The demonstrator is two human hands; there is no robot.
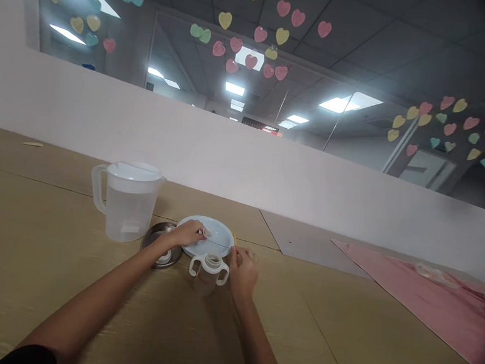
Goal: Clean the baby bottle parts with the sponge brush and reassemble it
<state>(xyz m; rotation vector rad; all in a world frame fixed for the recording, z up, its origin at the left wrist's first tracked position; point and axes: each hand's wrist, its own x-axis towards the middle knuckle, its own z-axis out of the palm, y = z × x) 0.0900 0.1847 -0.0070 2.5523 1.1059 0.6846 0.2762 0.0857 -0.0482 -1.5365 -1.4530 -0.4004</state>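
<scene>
My left hand [186, 235] is reaching over a pale blue plate [192, 224], with its fingertips closing on a small white piece [207, 233] on the plate's surface. My right hand [243, 271] is curling at the plate's near right rim; I cannot tell whether it is gripping anything. The plate is lying flat directly ahead of both hands. Being round, it shows no long axis, and my left hand is nearer the white piece. A clear two-handled cup [207, 276] with a white collar is standing upright between my hands, just in front of the plate.

A round steel dish [151, 236] is lying left of the plate, and a plastic pitcher [127, 211] is standing beyond it on the tan laminate table [47, 278]. A pink mat [435, 312] is lying at right, below a white wall [188, 126], and paper hearts [259, 34] are showing on glass at upper frame.
</scene>
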